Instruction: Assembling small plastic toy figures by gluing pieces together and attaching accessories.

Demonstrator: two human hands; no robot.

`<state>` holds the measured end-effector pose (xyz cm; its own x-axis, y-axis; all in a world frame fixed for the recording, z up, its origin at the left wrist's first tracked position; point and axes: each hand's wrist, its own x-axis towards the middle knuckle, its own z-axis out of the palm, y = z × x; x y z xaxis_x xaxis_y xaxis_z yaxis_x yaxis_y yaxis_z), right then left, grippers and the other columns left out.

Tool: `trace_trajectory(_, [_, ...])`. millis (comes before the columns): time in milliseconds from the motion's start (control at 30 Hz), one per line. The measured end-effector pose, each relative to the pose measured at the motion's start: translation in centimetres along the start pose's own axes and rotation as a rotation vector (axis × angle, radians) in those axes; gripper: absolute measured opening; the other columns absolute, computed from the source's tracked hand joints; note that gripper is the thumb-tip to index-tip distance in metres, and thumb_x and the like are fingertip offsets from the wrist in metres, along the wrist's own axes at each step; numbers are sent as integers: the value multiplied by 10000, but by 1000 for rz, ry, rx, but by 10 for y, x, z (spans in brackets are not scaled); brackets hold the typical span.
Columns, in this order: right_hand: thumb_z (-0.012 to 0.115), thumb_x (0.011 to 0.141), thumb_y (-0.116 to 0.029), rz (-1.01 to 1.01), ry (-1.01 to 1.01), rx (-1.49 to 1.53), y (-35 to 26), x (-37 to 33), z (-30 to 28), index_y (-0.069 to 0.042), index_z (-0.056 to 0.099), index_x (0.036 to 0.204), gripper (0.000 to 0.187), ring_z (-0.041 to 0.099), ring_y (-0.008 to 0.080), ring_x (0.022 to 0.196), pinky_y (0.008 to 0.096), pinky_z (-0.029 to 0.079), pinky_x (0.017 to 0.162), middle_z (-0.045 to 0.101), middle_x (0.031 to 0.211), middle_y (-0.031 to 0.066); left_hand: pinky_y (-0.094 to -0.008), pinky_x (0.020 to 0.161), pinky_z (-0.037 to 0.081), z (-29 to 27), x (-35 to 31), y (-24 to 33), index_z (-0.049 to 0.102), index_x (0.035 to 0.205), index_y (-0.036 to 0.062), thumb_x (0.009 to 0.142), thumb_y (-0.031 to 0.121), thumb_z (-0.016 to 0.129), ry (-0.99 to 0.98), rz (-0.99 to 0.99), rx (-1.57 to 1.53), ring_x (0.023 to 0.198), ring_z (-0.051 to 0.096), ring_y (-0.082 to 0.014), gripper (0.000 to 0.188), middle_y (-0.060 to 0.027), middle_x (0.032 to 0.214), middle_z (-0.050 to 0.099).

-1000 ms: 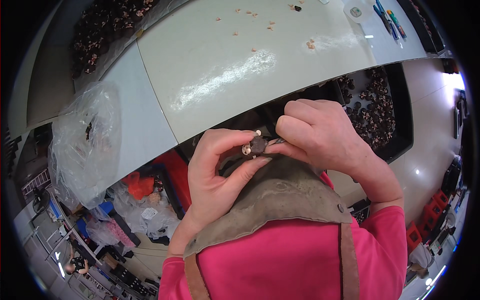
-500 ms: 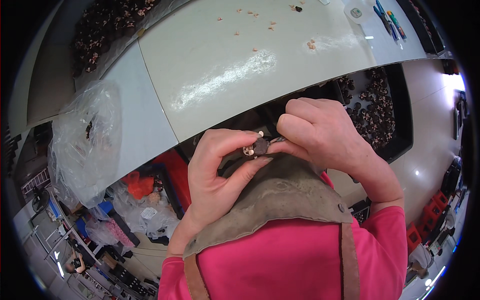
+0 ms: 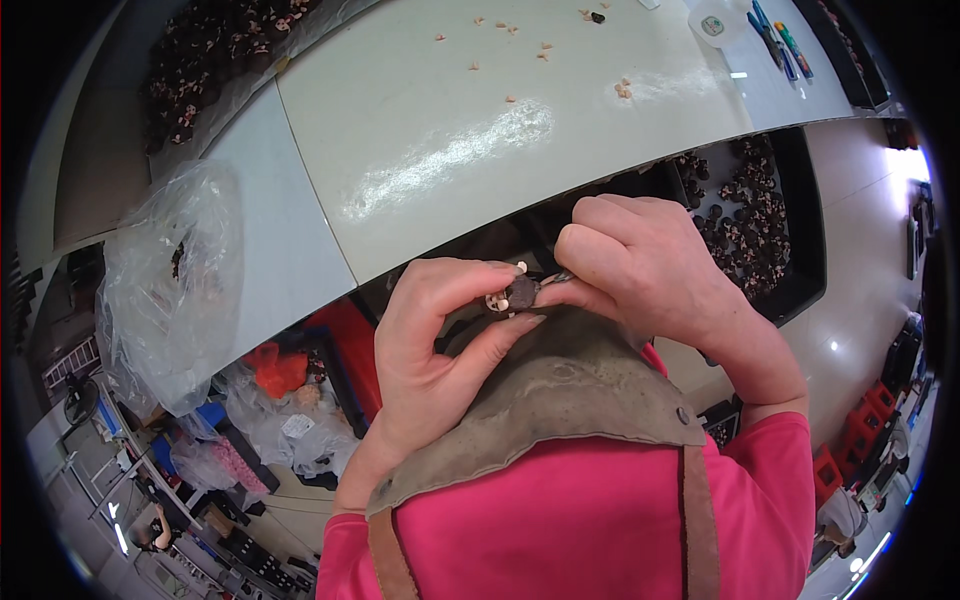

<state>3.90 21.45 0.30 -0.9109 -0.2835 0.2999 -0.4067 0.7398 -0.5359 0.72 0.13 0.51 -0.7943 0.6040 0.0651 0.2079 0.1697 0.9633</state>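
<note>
Between the thumb and fingers of my left hand (image 3: 420,345) is a small dark brown toy figure (image 3: 521,292) with pale, skin-coloured parts. My right hand (image 3: 650,262) is curled closed at the figure's right side, its fingertips against it or very near. A thin greyish bit shows at those fingertips, too small to name. Both hands are in front of my chest, just off the near edge of the white table (image 3: 430,110), above my brown apron (image 3: 590,385).
Small pale pieces (image 3: 622,90) lie scattered on the tabletop. A black tray (image 3: 808,230) of similar figures sits at right, below table height. More figures are heaped at the far left (image 3: 225,60). A clear plastic bag (image 3: 165,290) hangs over the left edge; pens (image 3: 778,45) lie far right.
My hands and the figure stay in almost the same place. In the background at lower left and lower right, people have shifted slightly.
</note>
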Motion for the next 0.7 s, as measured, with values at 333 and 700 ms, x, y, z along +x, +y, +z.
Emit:
trace_trajectory(333, [706, 741, -373, 2, -6, 13, 1, 0, 2, -82, 432, 704, 401, 490, 245, 570, 349, 401, 482, 423, 656, 57, -280, 747, 482, 3, 3, 0, 611, 1051, 55, 698, -25, 777, 88, 32, 2, 860, 597, -188, 398, -73, 990, 645])
trace_trajectory(700, [707, 740, -367, -17, -23, -12, 0, 1, 1, -80, 436, 705, 397, 487, 244, 567, 346, 402, 482, 421, 655, 58, -275, 730, 492, 2, 3, 0, 612, 1056, 51, 699, -30, 775, 90, 57, 22, 860, 595, -185, 401, -73, 988, 641])
